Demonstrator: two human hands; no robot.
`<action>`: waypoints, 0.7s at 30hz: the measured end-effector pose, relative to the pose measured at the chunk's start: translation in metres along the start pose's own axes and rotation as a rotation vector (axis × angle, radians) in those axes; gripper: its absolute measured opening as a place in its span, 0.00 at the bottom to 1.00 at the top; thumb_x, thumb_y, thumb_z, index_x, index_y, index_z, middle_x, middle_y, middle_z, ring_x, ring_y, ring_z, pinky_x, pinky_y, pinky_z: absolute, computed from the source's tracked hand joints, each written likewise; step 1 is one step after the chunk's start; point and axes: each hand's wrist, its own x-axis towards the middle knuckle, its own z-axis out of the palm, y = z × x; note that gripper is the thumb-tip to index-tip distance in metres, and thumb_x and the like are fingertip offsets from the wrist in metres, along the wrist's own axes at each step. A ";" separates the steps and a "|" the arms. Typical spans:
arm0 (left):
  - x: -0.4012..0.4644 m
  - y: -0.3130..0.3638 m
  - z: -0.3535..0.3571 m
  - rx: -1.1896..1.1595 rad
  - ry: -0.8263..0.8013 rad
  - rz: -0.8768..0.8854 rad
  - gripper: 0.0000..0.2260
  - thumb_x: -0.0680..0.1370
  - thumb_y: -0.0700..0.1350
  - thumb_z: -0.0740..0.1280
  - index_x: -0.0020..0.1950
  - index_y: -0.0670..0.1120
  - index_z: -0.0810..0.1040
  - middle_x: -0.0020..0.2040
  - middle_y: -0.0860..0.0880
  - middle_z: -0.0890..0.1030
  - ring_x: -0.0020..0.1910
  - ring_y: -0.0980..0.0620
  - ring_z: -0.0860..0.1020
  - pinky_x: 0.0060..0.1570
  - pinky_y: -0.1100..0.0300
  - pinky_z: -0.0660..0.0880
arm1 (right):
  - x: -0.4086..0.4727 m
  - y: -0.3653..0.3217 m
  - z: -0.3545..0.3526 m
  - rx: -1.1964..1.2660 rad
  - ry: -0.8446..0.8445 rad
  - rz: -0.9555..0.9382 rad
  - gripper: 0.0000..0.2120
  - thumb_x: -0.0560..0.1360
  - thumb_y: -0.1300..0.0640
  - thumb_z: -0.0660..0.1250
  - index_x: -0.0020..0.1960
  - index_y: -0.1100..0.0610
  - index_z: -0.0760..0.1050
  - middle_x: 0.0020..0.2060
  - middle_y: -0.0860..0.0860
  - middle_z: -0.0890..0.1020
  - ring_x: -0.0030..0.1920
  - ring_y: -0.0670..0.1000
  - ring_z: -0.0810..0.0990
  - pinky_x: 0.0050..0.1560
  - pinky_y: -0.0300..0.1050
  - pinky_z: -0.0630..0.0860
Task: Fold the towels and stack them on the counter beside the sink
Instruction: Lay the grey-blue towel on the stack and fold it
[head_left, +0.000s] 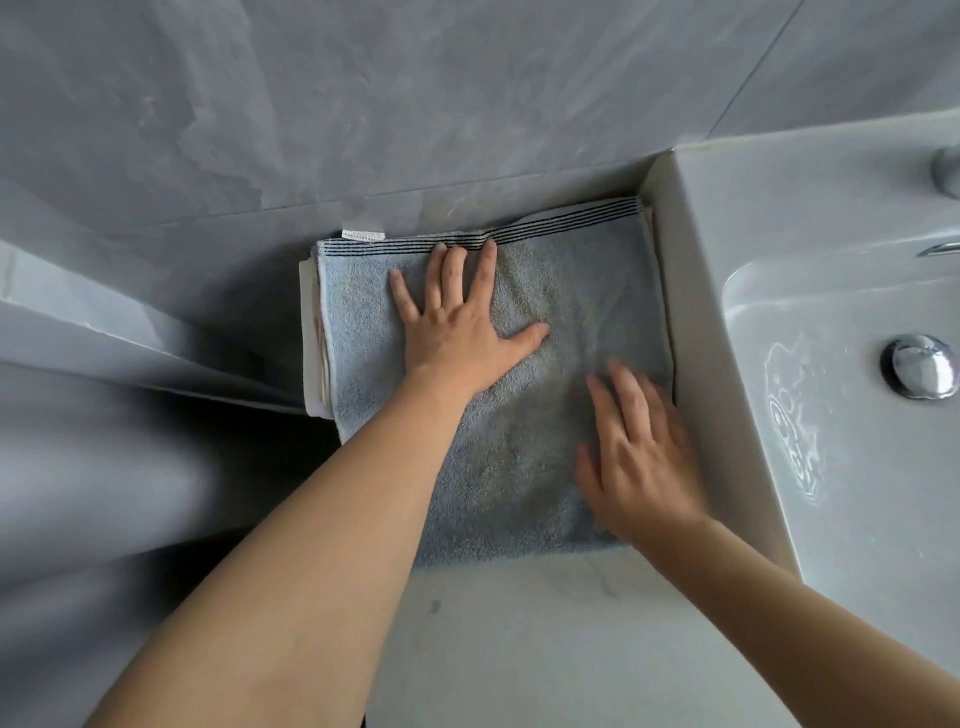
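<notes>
**Towels stacked beside the sink, both hands flat on top**

Towels lie in a folded stack on the desk (519, 623), pushed up against the left outer wall of the white sink (727, 364). The top one is a blue-grey terry towel (519, 441) with a dark striped band along its far edge, next to the tiled wall. A white towel (314, 332) shows only as a thin edge under it, on the side away from the sink.

The left hand (457, 332) presses flat on the far half of the blue-grey towel, fingers spread and pointing at the striped band. The right hand (639, 457) is also flat on the towel with straight fingers, on the near half, closer to the sink. It is blurred, so its exact contact is hard to judge.

The towel's long axis runs from the person toward the wall, and both hands rest directly on it. This looks like a final smoothing of the stack.

How many towels sit beneath cannot be told. The tap (945, 171) is cut off at the frame edge; the chrome drain plug (919, 366) is visible.
</notes>
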 end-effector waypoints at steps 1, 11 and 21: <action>0.000 0.000 0.002 0.000 0.024 0.001 0.47 0.70 0.79 0.47 0.81 0.55 0.39 0.82 0.48 0.46 0.81 0.47 0.39 0.73 0.32 0.36 | 0.010 0.000 0.001 0.022 0.014 -0.026 0.31 0.75 0.50 0.59 0.74 0.66 0.65 0.74 0.62 0.64 0.73 0.62 0.62 0.72 0.60 0.62; 0.002 -0.002 0.016 0.015 0.164 0.007 0.44 0.72 0.76 0.49 0.82 0.54 0.45 0.80 0.46 0.53 0.81 0.46 0.44 0.73 0.30 0.39 | 0.005 0.018 0.050 -0.020 -0.028 0.155 0.37 0.77 0.47 0.57 0.79 0.65 0.52 0.78 0.61 0.53 0.79 0.59 0.50 0.77 0.57 0.51; 0.003 -0.003 0.021 0.048 0.187 0.015 0.43 0.73 0.74 0.48 0.82 0.53 0.45 0.79 0.45 0.54 0.81 0.45 0.45 0.73 0.30 0.40 | 0.007 0.021 0.052 0.094 0.073 0.151 0.35 0.72 0.53 0.57 0.77 0.64 0.58 0.77 0.59 0.58 0.78 0.57 0.52 0.78 0.55 0.50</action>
